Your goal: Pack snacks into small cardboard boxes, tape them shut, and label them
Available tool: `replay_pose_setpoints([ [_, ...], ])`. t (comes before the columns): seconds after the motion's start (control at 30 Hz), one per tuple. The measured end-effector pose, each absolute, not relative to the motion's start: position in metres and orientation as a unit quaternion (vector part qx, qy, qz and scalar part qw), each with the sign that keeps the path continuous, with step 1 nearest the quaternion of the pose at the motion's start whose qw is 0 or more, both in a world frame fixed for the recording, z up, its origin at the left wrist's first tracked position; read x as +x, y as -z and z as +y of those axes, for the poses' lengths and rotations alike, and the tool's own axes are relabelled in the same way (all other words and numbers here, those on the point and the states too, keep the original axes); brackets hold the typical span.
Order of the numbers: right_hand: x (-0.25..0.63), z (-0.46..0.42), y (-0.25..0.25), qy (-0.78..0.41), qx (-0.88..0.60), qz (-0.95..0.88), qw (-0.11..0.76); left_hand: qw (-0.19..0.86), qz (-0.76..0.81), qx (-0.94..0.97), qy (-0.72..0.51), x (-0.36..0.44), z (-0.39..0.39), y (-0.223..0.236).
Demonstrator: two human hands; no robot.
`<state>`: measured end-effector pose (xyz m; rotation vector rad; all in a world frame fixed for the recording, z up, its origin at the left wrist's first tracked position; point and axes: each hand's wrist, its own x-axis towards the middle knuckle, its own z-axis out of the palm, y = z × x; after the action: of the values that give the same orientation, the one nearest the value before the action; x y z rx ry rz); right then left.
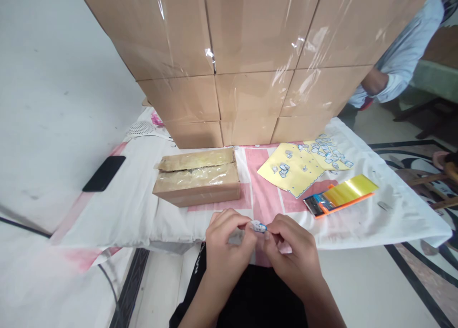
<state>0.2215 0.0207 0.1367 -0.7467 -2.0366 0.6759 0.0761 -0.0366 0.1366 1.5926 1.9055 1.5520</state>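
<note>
Between both my hands, just over the near table edge, is a small white paper piece with dark marks and a blue edge. My left hand pinches its left end between thumb and forefinger. The fingertips of my right hand close on its blue right end. Beyond them lies a yellow sheet scattered with similar small blue-edged cut-outs. A flat pack with an orange edge and a yellow shiny strip rests right of my right hand. What is printed on the held piece is too small to read.
A taped cardboard box sits on the cloth-covered table. Behind it rises a wall of stacked, plastic-wrapped cartons. A black phone lies at the left. A person's sleeved arm shows at the upper right.
</note>
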Motion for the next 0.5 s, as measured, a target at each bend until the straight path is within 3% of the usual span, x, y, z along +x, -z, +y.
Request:
replay_pose_setpoints([
  [0.5, 0.215, 0.023, -0.119, -0.296, -0.330, -0.789, 0.425, 0.079, 0.667, 0.518, -0.530, 0.075, -0.033, -0.132],
])
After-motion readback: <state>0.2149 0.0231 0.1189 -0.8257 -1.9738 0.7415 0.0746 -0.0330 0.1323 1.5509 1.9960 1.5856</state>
